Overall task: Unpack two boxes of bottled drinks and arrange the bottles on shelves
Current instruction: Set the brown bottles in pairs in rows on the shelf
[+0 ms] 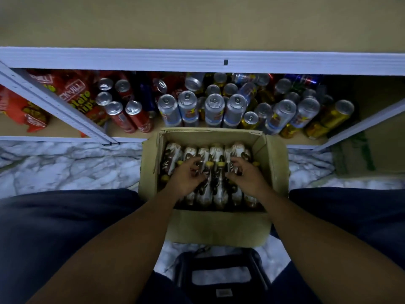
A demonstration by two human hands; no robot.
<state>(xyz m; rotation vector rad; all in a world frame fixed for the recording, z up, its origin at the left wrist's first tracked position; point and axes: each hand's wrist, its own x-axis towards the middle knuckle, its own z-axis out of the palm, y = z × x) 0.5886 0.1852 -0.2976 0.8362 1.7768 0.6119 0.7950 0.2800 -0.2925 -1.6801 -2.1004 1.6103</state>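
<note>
box on floor near you, shelf just beyond; bottles lie packed inside. left hand and right hand curl over them, can't tell if grip is closed. Take one bottle per hand by the body, lift straight up clear of flaps

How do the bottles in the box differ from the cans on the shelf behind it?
The bottles lie on their sides, packed in the cardboard box; the cans mostly stand upright, loose on the shelf. The bottles have yellow caps and brown-and-white wraps; the cans have silver tops. The left hand and right hand grip bottles; no hand touches the cans. Both hold drinks.
</note>
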